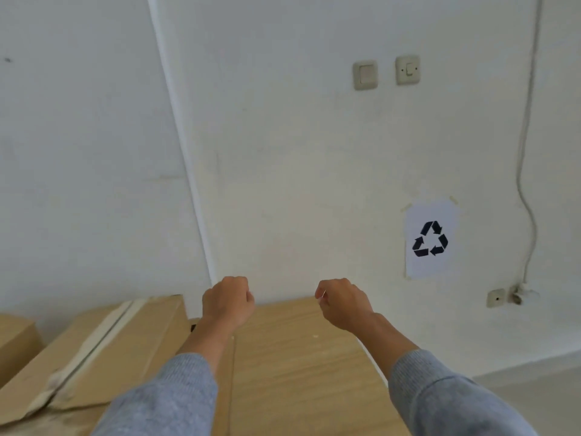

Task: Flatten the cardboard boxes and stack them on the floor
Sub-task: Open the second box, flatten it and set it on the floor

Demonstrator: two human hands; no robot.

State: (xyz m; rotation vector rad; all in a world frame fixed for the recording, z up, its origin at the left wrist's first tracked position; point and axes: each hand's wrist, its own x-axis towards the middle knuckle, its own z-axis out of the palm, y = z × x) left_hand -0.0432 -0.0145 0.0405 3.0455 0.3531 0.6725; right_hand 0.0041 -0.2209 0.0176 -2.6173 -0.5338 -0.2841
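A brown cardboard box stands right in front of me, its plain top face reaching to the white wall. My left hand and my right hand hover over its far edge, a little apart from each other, fingers curled in with nothing visible in them. To the left lies a second cardboard box with a strip of pale tape along its middle seam. A third box shows only a corner at the far left edge. Both forearms wear grey sleeves.
White wall directly behind the boxes, with a paper recycling sign taped low on the right, two switches higher up, a socket and a hanging cable. Pale floor shows at the lower right.
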